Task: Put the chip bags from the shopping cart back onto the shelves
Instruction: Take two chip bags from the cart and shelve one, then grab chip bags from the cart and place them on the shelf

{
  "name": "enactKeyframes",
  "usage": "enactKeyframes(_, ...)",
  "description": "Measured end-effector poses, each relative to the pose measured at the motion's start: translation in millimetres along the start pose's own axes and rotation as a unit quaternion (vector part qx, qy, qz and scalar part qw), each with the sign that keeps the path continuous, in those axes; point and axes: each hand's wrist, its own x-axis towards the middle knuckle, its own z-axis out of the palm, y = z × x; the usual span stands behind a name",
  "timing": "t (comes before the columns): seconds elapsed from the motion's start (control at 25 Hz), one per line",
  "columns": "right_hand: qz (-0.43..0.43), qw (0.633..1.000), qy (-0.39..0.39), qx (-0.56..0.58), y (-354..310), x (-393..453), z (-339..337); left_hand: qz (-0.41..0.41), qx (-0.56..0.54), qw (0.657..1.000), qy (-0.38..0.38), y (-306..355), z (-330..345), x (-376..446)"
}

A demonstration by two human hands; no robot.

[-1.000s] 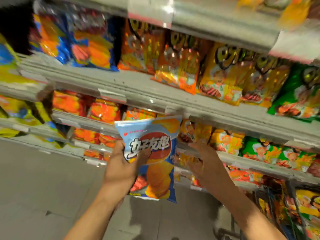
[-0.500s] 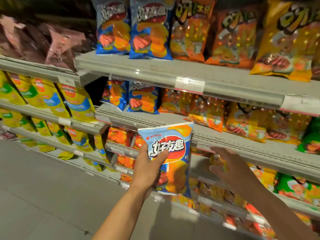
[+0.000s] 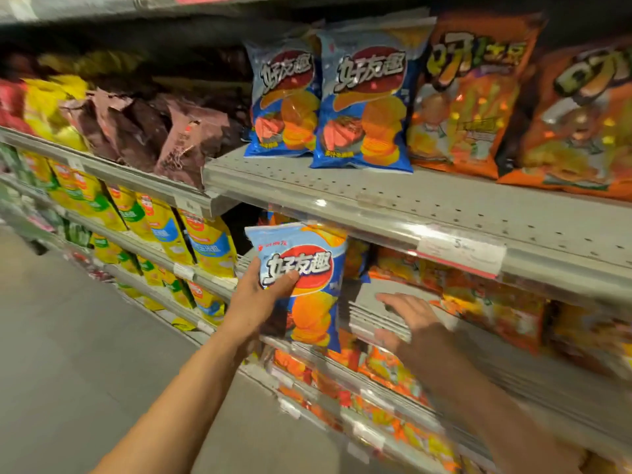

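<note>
Left hand (image 3: 260, 299) grips the blue chip bag (image 3: 304, 282) at its upper left edge, thumb across the front, bag upright at frame centre, below the grey shelf (image 3: 393, 203). Right hand (image 3: 410, 316), fingers spread and empty, hovers just right of it. Best move, I'd say: lift clear of the shelf lip, slide it upright beside the two matching blue bags (image 3: 362, 97) up top. Orange bags (image 3: 472, 97) fill that shelf's right; brown bags (image 3: 184, 135) slump at left.

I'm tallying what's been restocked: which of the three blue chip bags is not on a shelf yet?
The blue chip bag gripped in the left hand, held in front of the lower shelves. The other two blue bags stand side by side on the upper shelf.
</note>
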Motion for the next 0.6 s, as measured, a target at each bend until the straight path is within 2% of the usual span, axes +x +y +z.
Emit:
enactKeyframes(0.2,-0.042,0.997,-0.056,0.016,-24.2,66.1,24.0,-0.023,-0.011,1.0,-0.006,18.0,-25.2,62.9)
enactKeyframes(0.48,0.034,0.994,-0.032,0.101,-48.5,119.6,62.8,-0.015,-0.014,0.999,-0.039,21.2,-32.0,125.7)
enactKeyframes(0.6,0.072,0.995,0.009,0.07,-66.3,137.8,85.9,-0.008,0.023,0.995,-0.093,21.0,-32.2,149.0)
